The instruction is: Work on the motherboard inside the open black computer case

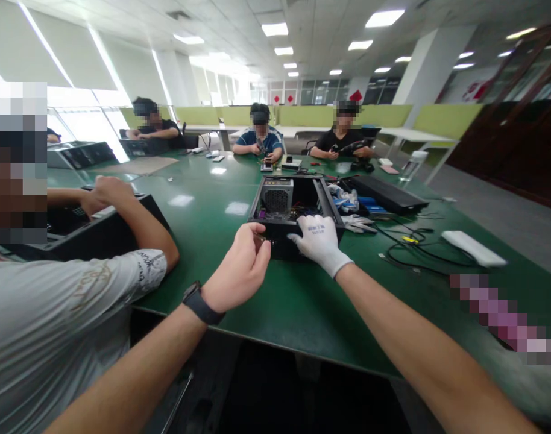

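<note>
A black computer case (332, 208) lies open on the green table (203, 235), with a grey power supply (278, 198) inside at its left. My bare left hand (242, 265), a dark watch on its wrist, is at the near left corner of the case. Its thumb and fingers are curled together around something small that I cannot make out. My right hand (318, 238) wears a white glove and rests on the near edge of the case, fingers bent over the rim and thumb apart. The glove hides part of that edge.
Gloves (345, 199), a black panel (386, 193), dark cables (402, 241) and a white bar-shaped object (474, 248) lie to the right. At left, a person's arms reach into another black case (151, 211). Several people sit across the table.
</note>
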Demonstrator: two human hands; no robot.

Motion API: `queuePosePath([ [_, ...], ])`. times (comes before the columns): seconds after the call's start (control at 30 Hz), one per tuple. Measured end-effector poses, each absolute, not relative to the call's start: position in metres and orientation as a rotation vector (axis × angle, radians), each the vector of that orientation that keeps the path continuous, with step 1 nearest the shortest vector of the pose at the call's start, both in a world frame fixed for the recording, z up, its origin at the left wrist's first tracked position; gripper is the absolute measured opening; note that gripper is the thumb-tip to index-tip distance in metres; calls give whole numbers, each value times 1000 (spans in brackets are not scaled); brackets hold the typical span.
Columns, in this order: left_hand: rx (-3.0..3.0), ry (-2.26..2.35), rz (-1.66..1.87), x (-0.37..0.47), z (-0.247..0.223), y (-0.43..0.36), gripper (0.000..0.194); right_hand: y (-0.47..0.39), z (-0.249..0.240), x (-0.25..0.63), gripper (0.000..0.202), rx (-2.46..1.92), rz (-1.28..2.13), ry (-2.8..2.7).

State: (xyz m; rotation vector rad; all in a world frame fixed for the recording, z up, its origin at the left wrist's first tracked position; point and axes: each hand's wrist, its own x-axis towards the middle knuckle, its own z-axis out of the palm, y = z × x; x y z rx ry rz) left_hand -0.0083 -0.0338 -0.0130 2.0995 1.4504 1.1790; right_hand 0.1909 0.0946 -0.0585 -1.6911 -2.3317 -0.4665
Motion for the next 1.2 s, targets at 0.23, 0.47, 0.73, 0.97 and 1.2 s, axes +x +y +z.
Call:
queuePosePath([
  [0.23,2391,1479,937,21,7,0,40,-19,-59,214,40,-1617,-490,-2336],
  [0.47,2603,1727,133,51,-9,26,35,-99,-61,234,34,-1561,-421,-2340],
  [0.73,2616,1599,-620,93,-19,34,32,-144,-66,245,26,-1489,-340,-2294],
  [0.97,2516,1637,-743,97,-45,49,49,-152,-66,246,25,-1470,-309,-2280],
  [1.2,2476,1656,-789,90,-58,62,59,-150,-67,245,26,-1442,-317,-2271],
])
